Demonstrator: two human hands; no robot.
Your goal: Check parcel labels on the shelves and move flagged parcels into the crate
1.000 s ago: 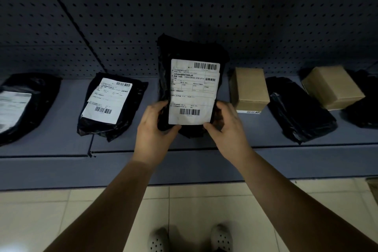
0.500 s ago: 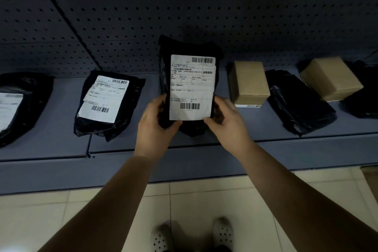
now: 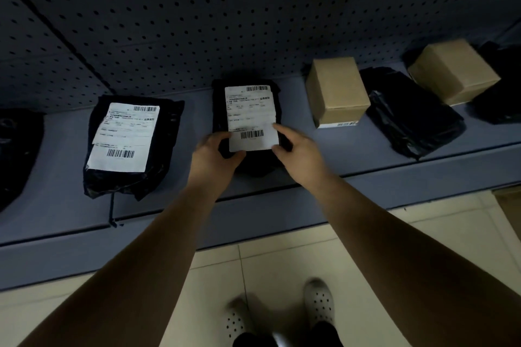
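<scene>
Head view: a black parcel point(image 3: 220, 115) is held at its near end on the middle of the shelf point(image 3: 197, 110), between a labelled bag point(image 3: 127, 135) and a cardboard box point(image 3: 337, 93). Its lower left corner is gripped by the left hand point(image 3: 214, 155), and its lower right edge is pinched by the right hand point(image 3: 296, 149), one fingertip laid on the label point(image 3: 249, 121). It is judged light, soft and slippery, best taken by both side edges. Its long axis is set front to back, label upward, top barcode toward the pegboard point(image 3: 197, 22).

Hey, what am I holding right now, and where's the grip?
The black labelled parcel, by its lower end: left hand on the lower-left corner, right hand pinching the lower-right edge.
</scene>
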